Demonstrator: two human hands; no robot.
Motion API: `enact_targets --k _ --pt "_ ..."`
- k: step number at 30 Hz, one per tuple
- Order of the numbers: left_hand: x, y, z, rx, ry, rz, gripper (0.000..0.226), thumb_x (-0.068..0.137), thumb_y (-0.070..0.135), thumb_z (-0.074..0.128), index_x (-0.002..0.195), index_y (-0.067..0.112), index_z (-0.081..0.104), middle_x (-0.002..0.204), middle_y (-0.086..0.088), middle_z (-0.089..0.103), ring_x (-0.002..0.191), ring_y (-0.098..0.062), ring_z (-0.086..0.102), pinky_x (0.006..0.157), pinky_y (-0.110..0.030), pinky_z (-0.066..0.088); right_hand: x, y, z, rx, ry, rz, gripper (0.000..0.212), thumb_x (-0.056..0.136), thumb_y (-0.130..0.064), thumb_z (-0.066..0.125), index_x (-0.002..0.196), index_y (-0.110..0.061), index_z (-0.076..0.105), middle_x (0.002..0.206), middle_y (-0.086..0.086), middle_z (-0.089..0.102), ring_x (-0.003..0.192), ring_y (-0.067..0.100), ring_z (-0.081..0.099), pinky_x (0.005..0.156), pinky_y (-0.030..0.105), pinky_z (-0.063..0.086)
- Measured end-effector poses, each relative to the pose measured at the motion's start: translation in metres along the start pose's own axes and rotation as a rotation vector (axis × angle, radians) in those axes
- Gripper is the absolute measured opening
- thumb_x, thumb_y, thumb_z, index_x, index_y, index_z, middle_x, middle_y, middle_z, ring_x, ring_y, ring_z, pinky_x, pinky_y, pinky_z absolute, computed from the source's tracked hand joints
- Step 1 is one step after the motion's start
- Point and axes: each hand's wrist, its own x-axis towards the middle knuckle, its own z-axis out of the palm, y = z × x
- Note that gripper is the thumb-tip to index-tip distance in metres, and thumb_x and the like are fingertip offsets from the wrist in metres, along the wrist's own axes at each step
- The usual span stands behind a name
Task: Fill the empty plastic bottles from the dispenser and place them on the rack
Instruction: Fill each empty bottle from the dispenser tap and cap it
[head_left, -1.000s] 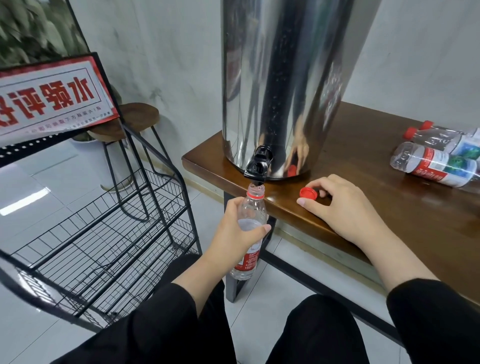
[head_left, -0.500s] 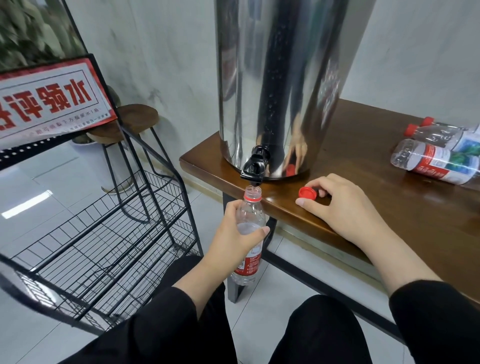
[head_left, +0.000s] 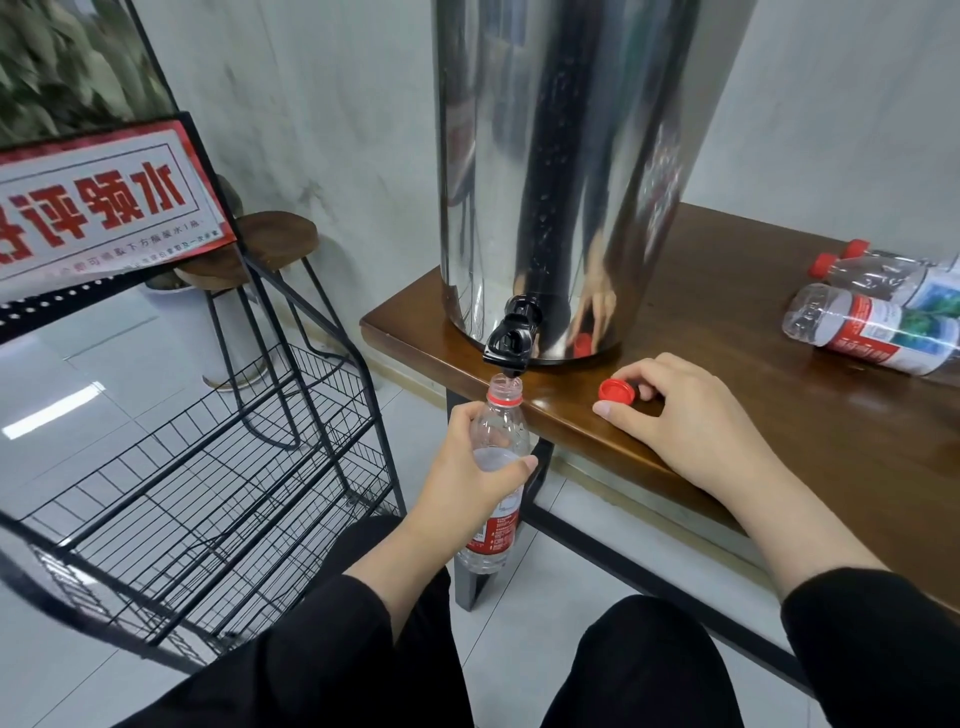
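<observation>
Though gripped, bottle label half hidden behind left hand.

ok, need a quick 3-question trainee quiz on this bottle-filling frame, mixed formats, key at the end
1. True or false: the bottle under the black tap has its cap screwed on.
2. Multiple choice: where does the right hand rest? A) on the tap B) on the wooden table, its fingers at the red cap C) on the wire rack
3. Fill in: the left hand grips the bottle, whose mouth sits just below the ____ of the steel dispenser.

Key: 1 false; 2 B; 3 tap
</observation>
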Motion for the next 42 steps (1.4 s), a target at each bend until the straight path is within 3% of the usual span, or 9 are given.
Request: enact_targets --k 11,15,23,29,39,42 --pt "-0.0006 0.0005 0.0014 0.012 0.016 0.006 0.062 0.086 0.032 0.081 0.133 0.038 0.042 0.117 0.019 0.065 0.106 -0.002 0.065 0.075 -0.013 0.048 0.0003 -0.0002 -0.0001 0.002 0.005 0.002 0.039 0.083 -0.067 0.063 0.111 -0.04 0.064 0.089 -0.016 0.052 0.091 0.012 0.054 0.084 0.04 0.053" --pt "0.0001 0.0 0.0029 0.0 0.019 -0.001 0.065 0.085 0.035 0.082 0.135 0.037 0.041 0.124 0.016 0.063 0.112 -0.008 0.064 0.089 -0.024 0.051 0.0002 -0.0003 -0.0004 0.001 0.006 0.004 0.038 0.084 -0.066 0.064 0.112 -0.04 0.064 0.089 -0.016 0.051 0.091 0.011 0.054 0.083 0.04 0.053" --pt "-0.0003 0.0001 0.0032 0.014 0.027 0.02 0.065 0.085 0.035 0.082 0.136 0.036 0.041 0.124 0.017 0.062 0.112 -0.003 0.062 0.08 -0.01 0.045 -0.0001 -0.0013 -0.001 -0.005 -0.002 0.005 0.038 0.085 -0.065 0.064 0.113 -0.041 0.063 0.09 -0.017 0.052 0.091 0.011 0.054 0.084 0.039 0.054" --pt "0.0007 -0.0025 0.0044 0.005 0.035 0.023 0.064 0.086 0.033 0.082 0.136 0.035 0.042 0.126 0.014 0.063 0.116 -0.007 0.062 0.085 -0.016 0.047 -0.0004 -0.0004 -0.0011 -0.006 0.006 -0.003 0.037 0.085 -0.065 0.063 0.112 -0.041 0.063 0.09 -0.017 0.051 0.091 0.01 0.053 0.084 0.039 0.053" --pt "0.0004 -0.0024 0.0051 -0.008 0.04 0.031 0.061 0.086 0.031 0.081 0.133 0.036 0.043 0.118 0.017 0.064 0.104 0.003 0.065 0.074 -0.009 0.05 -0.0009 -0.0014 -0.0007 0.0 0.007 0.001 0.036 0.085 -0.064 0.064 0.112 -0.04 0.063 0.089 -0.016 0.051 0.092 0.011 0.053 0.086 0.041 0.053" --pt "0.0009 -0.0039 0.0054 -0.021 0.037 0.03 0.063 0.085 0.032 0.082 0.135 0.035 0.042 0.121 0.016 0.064 0.11 -0.003 0.064 0.084 -0.017 0.05 -0.0006 -0.0014 -0.0012 -0.005 -0.003 0.006 0.038 0.084 -0.066 0.062 0.113 -0.041 0.062 0.09 -0.017 0.05 0.094 0.012 0.054 0.086 0.04 0.054"
